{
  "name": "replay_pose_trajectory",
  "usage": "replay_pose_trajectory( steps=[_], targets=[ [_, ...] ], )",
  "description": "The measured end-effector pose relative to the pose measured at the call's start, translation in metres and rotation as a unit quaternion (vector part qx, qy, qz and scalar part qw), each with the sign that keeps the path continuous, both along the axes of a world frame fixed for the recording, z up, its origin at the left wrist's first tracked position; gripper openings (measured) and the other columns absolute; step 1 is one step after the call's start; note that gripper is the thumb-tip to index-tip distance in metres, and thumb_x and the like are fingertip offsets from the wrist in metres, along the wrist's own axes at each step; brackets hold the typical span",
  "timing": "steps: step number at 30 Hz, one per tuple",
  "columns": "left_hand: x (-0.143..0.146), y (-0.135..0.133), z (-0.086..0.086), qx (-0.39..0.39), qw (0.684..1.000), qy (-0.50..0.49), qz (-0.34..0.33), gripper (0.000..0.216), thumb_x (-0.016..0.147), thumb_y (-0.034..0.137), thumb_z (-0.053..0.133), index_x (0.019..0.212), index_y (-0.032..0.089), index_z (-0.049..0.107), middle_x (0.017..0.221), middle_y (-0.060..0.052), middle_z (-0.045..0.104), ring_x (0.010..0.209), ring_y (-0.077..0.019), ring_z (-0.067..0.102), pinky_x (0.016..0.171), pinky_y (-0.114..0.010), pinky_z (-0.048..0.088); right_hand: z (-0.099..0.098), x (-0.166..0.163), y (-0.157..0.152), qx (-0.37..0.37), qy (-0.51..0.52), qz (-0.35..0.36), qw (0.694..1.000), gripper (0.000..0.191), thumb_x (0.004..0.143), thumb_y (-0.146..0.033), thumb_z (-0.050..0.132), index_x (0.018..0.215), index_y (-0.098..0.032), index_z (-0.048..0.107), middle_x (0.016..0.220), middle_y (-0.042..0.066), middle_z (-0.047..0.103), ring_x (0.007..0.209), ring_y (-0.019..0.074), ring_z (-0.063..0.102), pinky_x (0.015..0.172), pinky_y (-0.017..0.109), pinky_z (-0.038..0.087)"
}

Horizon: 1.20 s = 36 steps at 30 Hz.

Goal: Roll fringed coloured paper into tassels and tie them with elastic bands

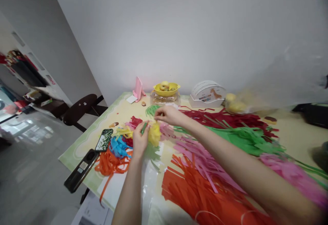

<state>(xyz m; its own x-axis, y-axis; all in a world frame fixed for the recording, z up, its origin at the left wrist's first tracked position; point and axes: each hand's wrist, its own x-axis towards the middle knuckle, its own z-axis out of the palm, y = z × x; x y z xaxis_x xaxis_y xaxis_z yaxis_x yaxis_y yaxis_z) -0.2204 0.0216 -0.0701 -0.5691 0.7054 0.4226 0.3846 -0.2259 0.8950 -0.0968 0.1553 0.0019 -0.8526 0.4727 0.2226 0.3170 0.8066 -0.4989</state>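
White wall backs a table (84,139) strewn with cut paper strips. At its middle, a yellow paper ball (154,134) sits between both hands. Left hand (139,139) pinches a green strip (144,127) just left of the ball; right hand (167,115) pinches paper just above it. By the wall, a yellow bowl (166,90) holds fruit (164,85).

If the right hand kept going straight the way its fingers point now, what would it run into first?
The right hand points leftward and slightly away, over the table. Probably the green paper strips right at its fingertips come first, then the white card by the pink stand. Depth is hard to judge.
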Motion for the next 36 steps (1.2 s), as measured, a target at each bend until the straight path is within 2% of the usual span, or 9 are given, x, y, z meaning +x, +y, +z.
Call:
replay_pose_trajectory(
  steps=[3, 5, 9, 12, 17, 21, 26, 31, 36],
  targets=[
    [0.016, -0.002, 0.003, 0.051, 0.997, 0.039, 0.048, 0.030, 0.088, 0.031, 0.054, 0.110, 0.017, 0.069, 0.118, -0.012, 0.066, 0.115, -0.0228, 0.057, 0.103, -0.039, 0.039, 0.002, 0.015, 0.001, 0.021, -0.015, -0.036, 0.999, 0.017, 0.081, -0.015, 0.057, 0.074, -0.014, 0.073, 0.078, 0.010, 0.070, 0.073, 0.0193, 0.061, 0.065, 0.025, 0.037],
    [0.027, 0.000, 0.001, 0.034, 0.999, 0.027, -0.007, 0.031, 0.087, 0.031, 0.056, 0.112, 0.017, 0.068, 0.115, -0.012, 0.067, 0.111, -0.0227, 0.059, 0.099, -0.038, 0.042, 0.005, 0.025, -0.003, 0.019, -0.032, -0.010, 0.999, 0.015, 0.080, -0.019, 0.061, 0.075, -0.018, 0.075, 0.075, 0.006, 0.070, 0.070, 0.0176, 0.061, 0.063, 0.024, 0.037],
    [0.039, 0.008, -0.007, -0.064, 0.986, -0.067, -0.142, 0.028, 0.083, 0.038, 0.060, 0.089, 0.014, 0.073, 0.072, -0.006, 0.070, 0.072, -0.0191, 0.064, 0.069, -0.030, 0.050, 0.005, 0.034, -0.005, -0.054, -0.033, 0.059, 0.996, 0.022, 0.083, -0.032, 0.059, 0.078, -0.020, 0.076, 0.073, 0.001, 0.071, 0.067, 0.0141, 0.061, 0.061, 0.021, 0.039],
    [0.029, 0.005, -0.003, -0.069, 0.981, -0.081, -0.161, 0.032, 0.077, 0.043, 0.065, 0.067, 0.013, 0.071, 0.050, 0.000, 0.058, 0.052, -0.0147, 0.056, 0.056, -0.027, 0.046, -0.009, 0.029, 0.005, -0.089, -0.013, -0.004, 0.996, 0.034, 0.087, -0.038, 0.050, 0.083, -0.015, 0.075, 0.072, 0.003, 0.070, 0.064, 0.0141, 0.060, 0.056, 0.021, 0.038],
    [-0.026, -0.030, 0.028, 0.046, 0.990, -0.103, -0.085, 0.034, 0.080, 0.051, 0.060, 0.072, 0.018, 0.063, 0.067, -0.001, 0.064, 0.074, -0.0172, 0.063, 0.078, -0.031, 0.049, -0.055, -0.009, -0.006, -0.075, -0.016, -0.060, 0.995, 0.032, 0.090, -0.028, 0.045, 0.086, -0.013, 0.073, 0.076, 0.004, 0.072, 0.066, 0.0149, 0.062, 0.057, 0.023, 0.040],
    [-0.051, -0.061, 0.053, 0.214, 0.966, -0.147, 0.011, 0.023, 0.084, 0.043, 0.060, 0.081, 0.020, 0.056, 0.055, 0.006, 0.055, 0.059, -0.0124, 0.057, 0.080, -0.035, 0.051, -0.088, -0.046, -0.039, -0.068, -0.064, -0.034, 0.995, 0.017, 0.088, -0.027, 0.058, 0.084, -0.014, 0.069, 0.081, 0.003, 0.071, 0.075, 0.0143, 0.064, 0.070, 0.026, 0.048],
    [-0.041, -0.082, 0.065, 0.169, 0.979, -0.085, 0.074, 0.025, 0.083, 0.038, 0.064, 0.096, 0.017, 0.062, 0.063, 0.004, 0.051, 0.064, -0.0100, 0.054, 0.073, -0.024, 0.048, -0.109, -0.064, -0.058, -0.037, -0.119, -0.059, 0.990, 0.026, 0.092, -0.035, 0.057, 0.106, -0.014, 0.062, 0.108, 0.008, 0.064, 0.095, 0.0187, 0.063, 0.084, 0.039, 0.052],
    [-0.041, -0.084, 0.053, 0.081, 0.992, -0.083, 0.054, 0.028, 0.081, 0.040, 0.065, 0.096, 0.017, 0.063, 0.067, 0.003, 0.051, 0.067, -0.0104, 0.054, 0.070, -0.022, 0.045, -0.105, -0.059, -0.046, -0.016, -0.133, -0.098, 0.986, 0.025, 0.093, -0.032, 0.056, 0.110, -0.015, 0.061, 0.111, 0.008, 0.063, 0.097, 0.0191, 0.062, 0.084, 0.040, 0.052],
    [-0.048, -0.059, 0.037, 0.039, 0.995, -0.085, 0.040, 0.032, 0.078, 0.043, 0.064, 0.095, 0.016, 0.062, 0.063, 0.004, 0.050, 0.060, -0.0102, 0.051, 0.065, -0.023, 0.044, -0.071, -0.057, 0.001, -0.002, -0.105, -0.174, 0.979, 0.029, 0.094, -0.035, 0.054, 0.115, -0.015, 0.059, 0.115, 0.009, 0.061, 0.101, 0.0205, 0.061, 0.087, 0.042, 0.051]
  ],
)
